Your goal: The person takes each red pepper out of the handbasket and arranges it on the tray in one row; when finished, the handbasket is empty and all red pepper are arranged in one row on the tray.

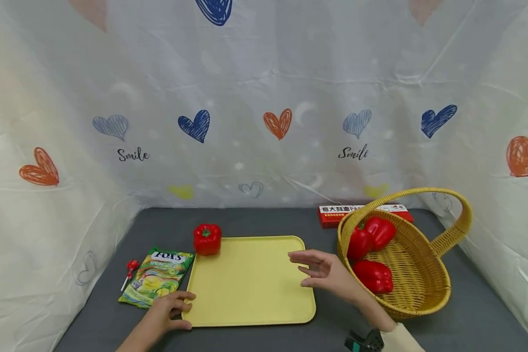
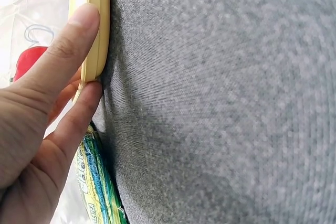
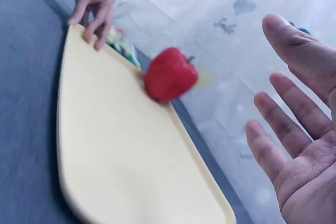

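My left hand (image 1: 165,313) holds the near left corner of a yellow tray (image 1: 251,293), which lies flat. The left wrist view shows the thumb (image 2: 68,45) against the tray's rim and the fingers at its corner. My right hand (image 1: 323,274) hovers by the tray's right edge, holding nothing, its fingers spread apart in the right wrist view. A red bell pepper (image 1: 207,239) sits upright at the tray's far left corner. Several more red bell peppers (image 1: 374,276) lie in a yellow woven basket (image 1: 440,283) to the right of the right hand.
Left of the tray lies a green and yellow FOX'S candy bag (image 1: 160,274), with a red lollipop (image 1: 132,266) beside it. Behind the basket is a red pasta box (image 1: 327,217). The basket's tall handle (image 1: 459,230) arches upward. A heart-printed curtain (image 1: 246,161) surrounds the grey table (image 1: 264,340).
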Motion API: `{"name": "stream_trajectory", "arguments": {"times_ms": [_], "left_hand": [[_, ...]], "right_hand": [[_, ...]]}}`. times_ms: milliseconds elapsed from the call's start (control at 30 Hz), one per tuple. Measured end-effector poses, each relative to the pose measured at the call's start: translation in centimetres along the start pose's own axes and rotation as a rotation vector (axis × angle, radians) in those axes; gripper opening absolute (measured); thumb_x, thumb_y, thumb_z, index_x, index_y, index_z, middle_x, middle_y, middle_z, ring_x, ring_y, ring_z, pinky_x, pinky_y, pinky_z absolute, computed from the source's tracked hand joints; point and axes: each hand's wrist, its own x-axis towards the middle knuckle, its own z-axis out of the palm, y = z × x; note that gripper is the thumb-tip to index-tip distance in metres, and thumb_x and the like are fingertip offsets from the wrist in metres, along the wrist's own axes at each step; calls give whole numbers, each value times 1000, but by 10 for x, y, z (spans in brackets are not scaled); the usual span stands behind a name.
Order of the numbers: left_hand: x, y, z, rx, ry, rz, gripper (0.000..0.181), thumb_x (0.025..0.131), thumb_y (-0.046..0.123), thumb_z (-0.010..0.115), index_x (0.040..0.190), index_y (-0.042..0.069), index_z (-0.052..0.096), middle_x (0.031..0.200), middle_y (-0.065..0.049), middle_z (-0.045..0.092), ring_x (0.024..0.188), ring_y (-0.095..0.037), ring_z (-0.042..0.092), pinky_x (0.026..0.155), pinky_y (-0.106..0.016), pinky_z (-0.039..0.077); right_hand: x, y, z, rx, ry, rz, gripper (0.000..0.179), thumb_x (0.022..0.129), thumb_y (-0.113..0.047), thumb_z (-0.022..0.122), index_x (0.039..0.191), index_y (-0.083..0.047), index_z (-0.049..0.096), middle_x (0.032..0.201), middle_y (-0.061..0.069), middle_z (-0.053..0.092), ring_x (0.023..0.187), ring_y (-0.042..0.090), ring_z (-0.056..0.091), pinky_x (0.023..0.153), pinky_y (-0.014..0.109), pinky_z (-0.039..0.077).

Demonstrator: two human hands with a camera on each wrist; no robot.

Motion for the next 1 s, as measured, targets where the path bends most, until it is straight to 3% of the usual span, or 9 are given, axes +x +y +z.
{"name": "stream_trajectory", "arguments": {"times_ms": [133, 233, 367, 500, 667, 833, 1000], "left_hand": [[1, 0, -3, -10, -17, -10, 32, 70, 27, 83, 91, 4, 73, 110, -20, 64, 95, -24, 64, 72, -23, 55], [3, -1, -3, -11, -18, -2, 32, 70, 27, 83, 91, 5, 73, 110, -20, 64, 94, -22, 65, 71, -24, 55], [3, -3, -3, -21, -15, 8, 33, 69, 25, 84, 91, 3, 73, 109, -22, 64, 93, -20, 65, 71, -25, 56], [-1, -4, -3, -73, -27, -1, 34, 69, 21, 83, 94, -1, 73, 110, -25, 62, 95, -19, 64, 72, -29, 56], [-4, -9, -2, -94, -39, 19, 37, 71, 20, 83, 96, -5, 72, 110, -28, 61, 96, -15, 65, 71, -28, 56], [-4, -14, 1, -83, -24, 87, 33, 73, 23, 82, 93, -1, 73, 109, -26, 61, 94, -11, 65, 69, -24, 56], [-1, -16, 2, -53, 4, 152, 33, 74, 31, 80, 90, 3, 73, 107, -22, 62, 92, -2, 63, 67, -20, 55]], "right_hand": [[-39, -18, -22, -23, 46, 0, 49, 86, 14, 61, 133, 12, 46, 137, 17, 53, 127, 22, 50, 98, 35, 44], [-65, -27, -39, 0, 65, -42, 48, 87, 19, 55, 134, 15, 42, 137, 15, 54, 127, 24, 50, 98, 35, 44], [-95, -35, -63, 40, 131, -33, 47, 90, 23, 46, 136, 16, 38, 138, 12, 53, 127, 25, 49, 97, 36, 43], [-114, -37, -86, 68, 211, -58, 45, 94, 21, 38, 138, 11, 40, 138, 12, 53, 126, 23, 51, 97, 34, 45], [-124, -41, -108, 94, 289, -112, 44, 97, 17, 33, 139, 6, 43, 138, 8, 54, 125, 20, 52, 97, 31, 45], [-121, -44, -125, 41, 413, 30, 40, 100, 7, 39, 138, -2, 47, 132, -2, 59, 120, 11, 55, 94, 24, 47], [-104, -48, -135, -18, 496, 232, 42, 100, -4, 50, 141, 3, 40, 126, -5, 61, 115, 7, 58, 91, 21, 48]]}}
